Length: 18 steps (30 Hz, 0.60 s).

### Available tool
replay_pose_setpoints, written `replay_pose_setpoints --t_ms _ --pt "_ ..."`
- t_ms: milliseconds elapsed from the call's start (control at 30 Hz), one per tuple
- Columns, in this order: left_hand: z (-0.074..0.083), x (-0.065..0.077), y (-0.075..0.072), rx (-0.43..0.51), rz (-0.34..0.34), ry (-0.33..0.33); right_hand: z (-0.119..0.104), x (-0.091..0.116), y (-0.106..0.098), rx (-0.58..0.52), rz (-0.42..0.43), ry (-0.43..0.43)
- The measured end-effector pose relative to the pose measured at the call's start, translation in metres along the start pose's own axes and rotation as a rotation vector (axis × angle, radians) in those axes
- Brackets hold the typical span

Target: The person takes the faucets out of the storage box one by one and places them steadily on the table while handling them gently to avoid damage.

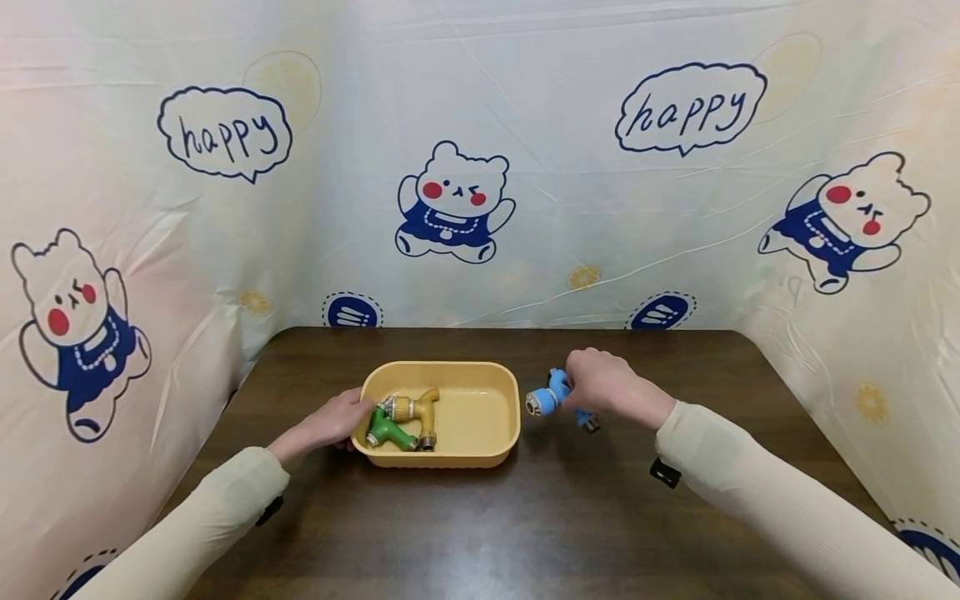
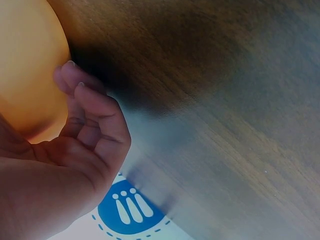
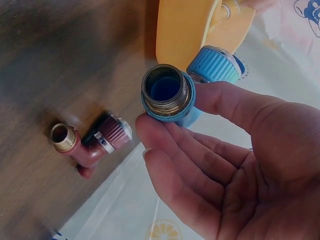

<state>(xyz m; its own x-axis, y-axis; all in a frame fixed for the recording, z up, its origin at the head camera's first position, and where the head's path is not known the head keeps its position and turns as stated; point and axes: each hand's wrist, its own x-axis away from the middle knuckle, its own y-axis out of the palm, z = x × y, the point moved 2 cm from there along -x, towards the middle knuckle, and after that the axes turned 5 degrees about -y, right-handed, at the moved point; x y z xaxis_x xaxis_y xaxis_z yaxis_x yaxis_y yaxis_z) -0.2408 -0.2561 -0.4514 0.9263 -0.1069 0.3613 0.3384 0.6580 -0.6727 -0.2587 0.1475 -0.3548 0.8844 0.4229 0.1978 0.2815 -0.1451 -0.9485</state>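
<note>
In the head view, a blue faucet (image 1: 551, 398) is held above the table by my right hand (image 1: 611, 385), just right of the yellow basin (image 1: 480, 417). The right wrist view shows its threaded metal mouth (image 3: 164, 90), with thumb and fingers pinching the body. My left hand (image 1: 337, 418) grips the basin's left end, its curled fingertips at the outer wall in the left wrist view. Inside the basin, a green faucet (image 1: 393, 433) and a yellow faucet (image 1: 426, 415) lie together at the left side.
A dark red faucet (image 3: 89, 150) lies on the table in the right wrist view; my right hand hides it in the head view. Printed curtains (image 1: 555, 217) enclose the dark wooden table (image 1: 450, 533) at the back and sides.
</note>
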Motion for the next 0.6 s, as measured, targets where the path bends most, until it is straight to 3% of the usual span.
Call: replay_pose_setpoints --t_ms 600 --pt "0.001 -0.0013 -0.0004 0.008 -0.011 -0.008 0.0081 0.0042 0.0013 -0.005 -0.017 0.002"
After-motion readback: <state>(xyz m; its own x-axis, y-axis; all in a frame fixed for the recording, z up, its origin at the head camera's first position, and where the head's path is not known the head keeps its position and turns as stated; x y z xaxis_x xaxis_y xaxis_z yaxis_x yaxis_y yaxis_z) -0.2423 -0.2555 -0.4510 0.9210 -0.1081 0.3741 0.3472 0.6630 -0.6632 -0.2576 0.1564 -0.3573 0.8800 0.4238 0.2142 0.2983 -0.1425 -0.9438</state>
